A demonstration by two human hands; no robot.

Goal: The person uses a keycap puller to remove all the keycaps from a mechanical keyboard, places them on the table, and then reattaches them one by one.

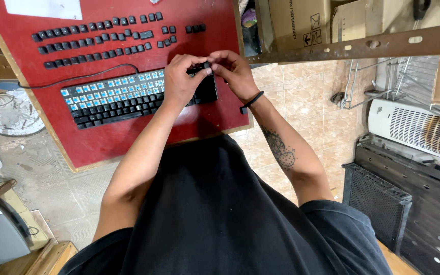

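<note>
While both forearms reach out over a black shirt (215, 214), the left hand (182, 79) and right hand (235, 71) meet at the right end of a black keyboard (128, 97) on the red tabletop (128, 137). Fingers of both hands are pinched together around something small and dark, likely a keycap; too hidden to be sure. Right wrist carries a black band (253, 100). Keyboard lies slanted, upper rows stripped to blue switches, lower rows capped; its cable (77, 77) runs left. Beyond it, loose black keycaps (108, 38) sit in three rows, well apart from the hands. White paper sheet (44, 7) at the tabletop's far edge. Near strip of tabletop is bare red, right edge just beside the right wrist. Far right: brown cardboard box (294, 20) with black printed symbols, behind a rusty perforated metal bar (362, 46). White heater (413, 127) and black mesh case (378, 198) stand on the right.
</note>
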